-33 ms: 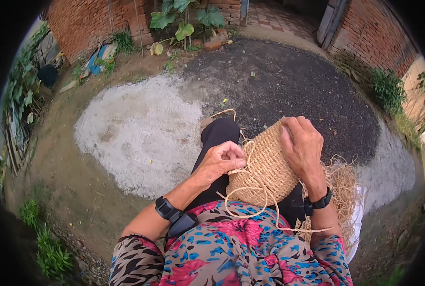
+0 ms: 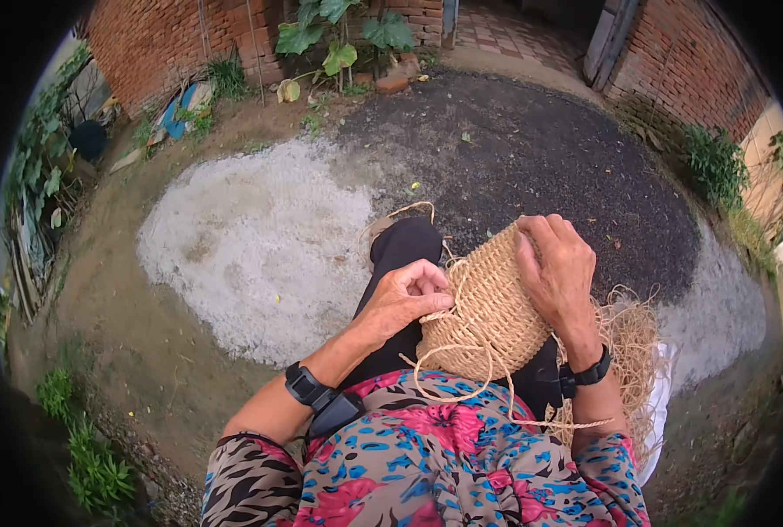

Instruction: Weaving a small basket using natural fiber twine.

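A tan woven straw basket (image 2: 494,307) rests tilted on my lap, over dark trousers. My left hand (image 2: 409,297) is at its left edge, thumb and fingertips pinched on straw cord where it meets the weave; the exact strand is partly hidden by the fingers. My right hand (image 2: 560,263) is closed over the basket's upper right edge, fingers bent at the rim and thumb along the side. A loose straw cord (image 2: 450,397) loops across the basket's near side, and its tail lies over my patterned top toward my right forearm.
A heap of loose straw strands (image 2: 630,351) lies by my right arm, on a white sheet (image 2: 660,400). Beyond my knees are a pale grey ground patch (image 2: 251,237) and dark gravel (image 2: 532,158). Brick walls, plants and a doorway (image 2: 523,39) stand at the back.
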Demonstrator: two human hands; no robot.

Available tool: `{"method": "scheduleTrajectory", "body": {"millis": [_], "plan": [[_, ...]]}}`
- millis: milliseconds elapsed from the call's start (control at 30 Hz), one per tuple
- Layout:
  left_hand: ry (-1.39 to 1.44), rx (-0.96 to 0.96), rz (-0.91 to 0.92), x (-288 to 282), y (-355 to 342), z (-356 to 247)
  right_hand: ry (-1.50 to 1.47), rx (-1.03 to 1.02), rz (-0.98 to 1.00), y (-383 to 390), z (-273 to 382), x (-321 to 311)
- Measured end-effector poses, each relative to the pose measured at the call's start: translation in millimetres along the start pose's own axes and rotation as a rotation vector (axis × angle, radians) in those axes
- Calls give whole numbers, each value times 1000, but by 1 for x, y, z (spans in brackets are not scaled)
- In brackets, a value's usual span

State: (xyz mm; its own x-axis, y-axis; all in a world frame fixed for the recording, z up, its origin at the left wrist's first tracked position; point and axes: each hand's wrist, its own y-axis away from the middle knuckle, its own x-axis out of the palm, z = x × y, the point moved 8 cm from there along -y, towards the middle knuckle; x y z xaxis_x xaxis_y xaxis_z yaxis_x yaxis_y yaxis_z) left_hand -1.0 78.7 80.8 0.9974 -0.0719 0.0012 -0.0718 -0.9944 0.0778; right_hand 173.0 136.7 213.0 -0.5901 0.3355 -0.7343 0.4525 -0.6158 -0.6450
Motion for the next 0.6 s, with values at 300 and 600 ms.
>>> {"method": "scheduleTrajectory", "body": {"millis": [300, 600], "plan": [[-214, 66, -103, -2, 12, -6, -7, 10, -18, 4, -1, 1], [-322, 205, -116, -3, 13, -13, -11, 1, -27, 4, 3, -1]]}}
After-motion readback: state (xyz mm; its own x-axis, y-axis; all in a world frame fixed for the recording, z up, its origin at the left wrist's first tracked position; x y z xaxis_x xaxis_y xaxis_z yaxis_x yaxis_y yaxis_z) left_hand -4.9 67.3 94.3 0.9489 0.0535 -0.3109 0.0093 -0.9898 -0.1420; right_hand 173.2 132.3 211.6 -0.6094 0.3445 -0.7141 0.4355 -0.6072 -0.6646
